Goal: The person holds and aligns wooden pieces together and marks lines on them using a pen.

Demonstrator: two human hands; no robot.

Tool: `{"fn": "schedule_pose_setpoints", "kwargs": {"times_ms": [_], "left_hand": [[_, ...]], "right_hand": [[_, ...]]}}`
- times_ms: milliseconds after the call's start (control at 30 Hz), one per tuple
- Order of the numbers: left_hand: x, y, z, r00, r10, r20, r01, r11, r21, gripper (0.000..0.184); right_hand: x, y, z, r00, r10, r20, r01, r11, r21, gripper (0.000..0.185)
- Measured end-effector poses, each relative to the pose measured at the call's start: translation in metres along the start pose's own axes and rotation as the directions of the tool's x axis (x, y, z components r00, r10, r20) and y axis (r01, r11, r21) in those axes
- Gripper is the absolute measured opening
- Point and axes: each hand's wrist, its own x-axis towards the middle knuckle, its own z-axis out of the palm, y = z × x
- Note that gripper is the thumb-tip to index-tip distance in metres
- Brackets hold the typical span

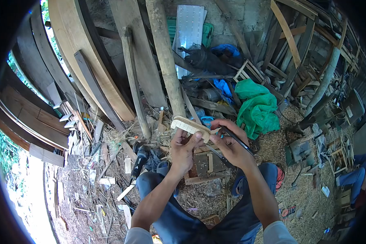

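A pale wooden piece (188, 125) is held in front of the body, its left part gripped by the left hand (184, 151), with the thumb pressed on the near face and the other fingers curled behind and below. The far left end of the piece is left projecting beyond those fingertips, and small notch-like marks are seen along its side. At the opposite end, the piece is met by the bent thumb of the right hand (234, 147), whose fingers are closed around a dark slim object (238, 141) slanted down to the right across them; whether this is a tool's handle cannot be told. Just below the right fingers, a blade with a dark handle (223, 157) is seen at a slant; whether it is touched by the hand cannot be made out. Beneath both sets of fingers, a low wooden frame (206, 179) is placed between the knees. To the right of the right fingers and slightly beyond, a crumpled green sack (258, 107) is heaped. Lower left of the left fingers, a black power tool (140, 160) is laid on the littered ground (83, 191). Beyond the fingers, a rough wooden post (164, 57) is stood upright.
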Motion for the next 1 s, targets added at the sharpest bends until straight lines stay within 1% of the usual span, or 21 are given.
{"fn": "schedule_pose_setpoints", "kwargs": {"times_ms": [33,100,133,200,233,300,333,400,433,500,533,600,633,700,733,800,933,1000], "left_hand": [[0.0,-0.001,-0.001,1.0,-0.001,0.0,0.001,1.0,0.0,0.039],[0.002,-0.005,-0.005,0.999,0.038,0.011,-0.038,0.999,-0.003,0.036],[0.002,-0.005,-0.006,0.999,0.039,0.01,-0.039,0.999,-0.003,0.036],[0.003,-0.007,-0.008,0.999,0.037,0.026,-0.038,0.998,0.055,0.037],[0.003,-0.008,-0.009,0.999,0.036,0.026,-0.037,0.998,0.055,0.037],[0.003,-0.01,-0.009,0.998,0.063,0.017,-0.064,0.994,0.084,0.035],[0.003,-0.009,-0.008,0.998,0.063,0.016,-0.064,0.994,0.084,0.035],[0.002,-0.006,-0.006,0.998,0.053,0.016,-0.055,0.994,0.093,0.033],[0.003,-0.007,-0.007,0.998,0.054,0.017,-0.055,0.994,0.092,0.033],[0.004,-0.01,-0.01,0.997,0.058,0.055,-0.064,0.989,0.13,0.03],[0.003,-0.01,-0.01,0.997,0.058,0.056,-0.065,0.989,0.13,0.03],[0.003,-0.01,-0.008,0.995,0.066,0.077,-0.074,0.992,0.103,0.025],[0.003,-0.009,-0.007,0.995,0.066,0.076,-0.074,0.992,0.101,0.025],[0.004,-0.006,-0.007,0.996,0.013,0.083,-0.013,1.0,-0.001,0.028],[0.005,-0.004,-0.007,0.996,0.015,0.086,-0.014,1.0,-0.002,0.028],[0.007,0.0,-0.007,0.994,0.082,0.068,-0.084,0.996,0.02,0.026],[0.009,0.004,-0.01,0.99,0.121,0.078,-0.128,0.988,0.089,0.03],[0.006,0.009,-0.007,0.979,0.172,0.113,-0.185,0.976,0.114,0.033]], "right_hand": [[0.0,0.0,-0.001,1.0,0.001,0.0,-0.001,1.0,0.0,0.029],[0.001,0.0,-0.002,0.994,0.008,0.108,-0.006,1.0,-0.021,0.033],[0.001,0.002,0.0,0.994,0.008,0.11,-0.006,1.0,-0.021,0.033],[0.001,0.007,0.005,0.999,-0.033,0.022,0.033,0.999,0.009,0.033],[0.0,0.006,0.005,0.999,-0.033,0.022,0.033,0.999,0.009,0.033],[0.0,0.003,0.004,0.995,0.084,0.057,-0.09,0.989,0.116,0.033],[0.0,0.003,0.004,0.995,0.084,0.057,-0.09,0.989,0.115,0.033],[-0.001,0.005,0.005,0.991,0.119,0.055,-0.128,0.971,0.201,0.032],[-0.001,0.005,0.005,0.991,0.119,0.055,-0.128,0.971,0.2,0.032],[-0.002,0.007,0.005,0.991,0.132,0.026,-0.134,0.96,0.246,0.032],[-0.002,0.007,0.005,0.991,0.131,0.026,-0.134,0.96,0.246,0.032],[0.0,0.007,0.002,0.988,0.153,0.002,-0.144,0.93,0.339,0.033],[0.001,0.008,0.001,0.988,0.153,0.003,-0.145,0.93,0.337,0.033],[0.003,0.009,-0.003,0.985,0.168,-0.031,-0.148,0.93,0.338,0.032],[0.005,0.009,-0.005,0.986,0.166,-0.032,-0.145,0.93,0.336,0.032],[0.006,0.009,-0.01,0.98,0.194,-0.044,-0.163,0.91,0.38,0.031],[0.006,0.007,-0.013,0.984,0.165,-0.065,-0.131,0.925,0.356,0.03],[0.006,0.008,-0.014,0.984,0.164,-0.064,-0.129,0.922,0.365,0.029]]}}
